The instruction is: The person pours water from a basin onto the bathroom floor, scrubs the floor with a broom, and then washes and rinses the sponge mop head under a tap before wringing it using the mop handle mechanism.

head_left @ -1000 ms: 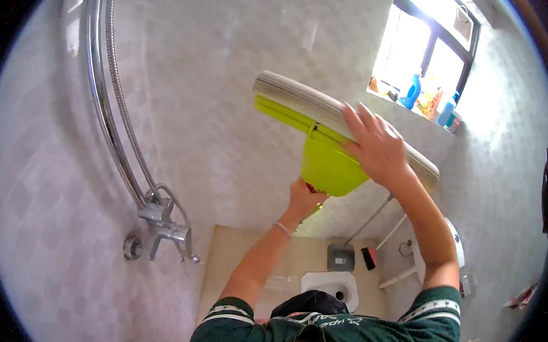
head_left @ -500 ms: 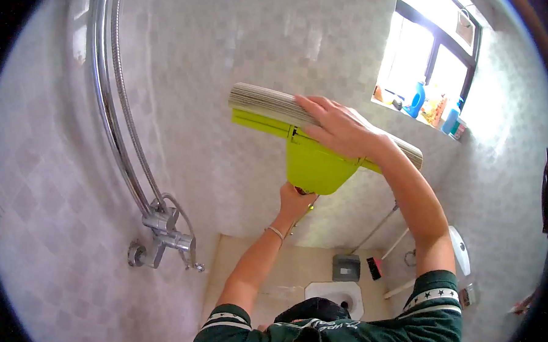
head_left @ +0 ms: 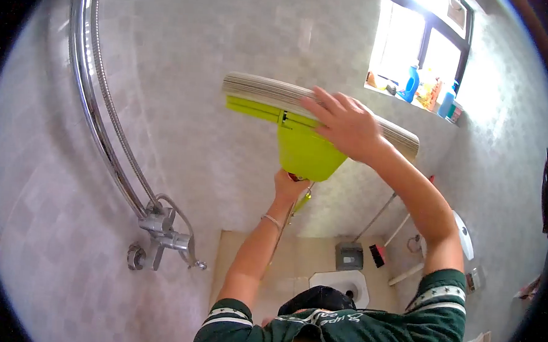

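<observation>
A sponge mop (head_left: 314,151) is raised head-up in front of me, its lime-green housing topped by a long ribbed grey sponge (head_left: 262,91). Just under the housing, my left hand (head_left: 290,188) is closed around the mop's pole. My right hand (head_left: 352,127) lies across the middle of the sponge and the housing's upper edge, fingers stretched out and somewhat apart. Part of the sponge is hidden behind that hand. Below the left hand, the pole runs down beside the forearm and is partly covered by it.
A chrome shower mixer (head_left: 164,230) with rail and hose is on the left wall. Bottles (head_left: 411,84) line the window sill (head_left: 405,103) at upper right. On the floor are a squat toilet (head_left: 324,280), a grey dustpan (head_left: 349,256) and a red-and-black brush (head_left: 377,255).
The mop head sits slightly higher and further left in view, as the whole view has shifted. My right hand has shifted along the sponge, its fingers more spread. My left hand keeps its grip.
</observation>
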The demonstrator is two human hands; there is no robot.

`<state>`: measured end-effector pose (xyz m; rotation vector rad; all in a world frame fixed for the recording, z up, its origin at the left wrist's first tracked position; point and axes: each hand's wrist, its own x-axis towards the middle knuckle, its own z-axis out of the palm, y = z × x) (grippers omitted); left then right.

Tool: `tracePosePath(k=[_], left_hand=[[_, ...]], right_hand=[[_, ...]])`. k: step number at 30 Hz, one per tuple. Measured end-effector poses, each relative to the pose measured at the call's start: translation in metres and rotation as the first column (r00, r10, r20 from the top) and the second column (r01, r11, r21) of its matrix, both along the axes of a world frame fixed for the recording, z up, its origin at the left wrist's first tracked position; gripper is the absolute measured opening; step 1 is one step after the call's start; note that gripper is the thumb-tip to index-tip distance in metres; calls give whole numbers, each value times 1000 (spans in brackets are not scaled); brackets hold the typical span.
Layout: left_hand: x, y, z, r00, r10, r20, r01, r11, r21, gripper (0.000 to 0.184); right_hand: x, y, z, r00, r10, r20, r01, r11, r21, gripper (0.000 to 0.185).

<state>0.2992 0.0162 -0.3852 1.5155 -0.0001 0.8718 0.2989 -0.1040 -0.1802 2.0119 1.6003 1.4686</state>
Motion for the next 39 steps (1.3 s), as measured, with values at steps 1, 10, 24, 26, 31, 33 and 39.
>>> tracePosePath(k=[1, 10, 24, 26, 31, 33, 39], left_hand=[[1, 3, 0, 998, -16, 68, 17, 1000, -24, 28], [30, -20, -24, 982, -168, 82, 172, 984, -54, 30], [44, -4, -16, 987, -99, 127, 105, 994, -41, 30], [41, -3, -12, 983, -56, 175, 62, 998, -31, 29], [49, -12, -24, 978, -134, 158, 159, 975, -157, 27], [34, -20, -12, 989, -72, 126, 83, 993, -84, 28], [28, -26, -1, 997, 71, 29, -71, 997, 0, 28]], right_hand=[[-1, -27, -2, 998, -54, 40, 54, 998, -10, 58], [8, 31, 3, 996, 36, -86, -40, 998, -43, 57], [7, -66, 0, 980, -185, -77, 185, 983, -9, 63], [3, -92, -4, 970, -228, -80, 228, 974, -16, 67], [21, -26, 2, 979, -130, -157, 135, 991, 22, 70], [20, 37, 10, 956, -40, -292, 40, 999, -5, 66], [9, 159, 15, 979, -177, -96, 159, 972, -171, 58]])
